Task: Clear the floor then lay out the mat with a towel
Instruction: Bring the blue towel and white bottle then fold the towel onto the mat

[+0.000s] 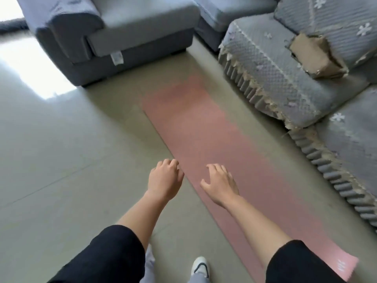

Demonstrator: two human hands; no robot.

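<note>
A pink mat (220,135) lies unrolled on the grey tiled floor, running from the lower right toward the sofas. My left hand (164,179) hovers by the mat's left edge, fingers loosely curled and holding nothing. My right hand (220,181) hangs over the mat with fingers spread and relaxed, also holding nothing. No towel is in view.
A dark grey armchair (114,37) stands beyond the mat's far end. A sofa with a frilled grey cover (285,82) runs along the right, with a torn cardboard box (317,56) on its seat. My white shoe (200,267) is on the floor left of the mat.
</note>
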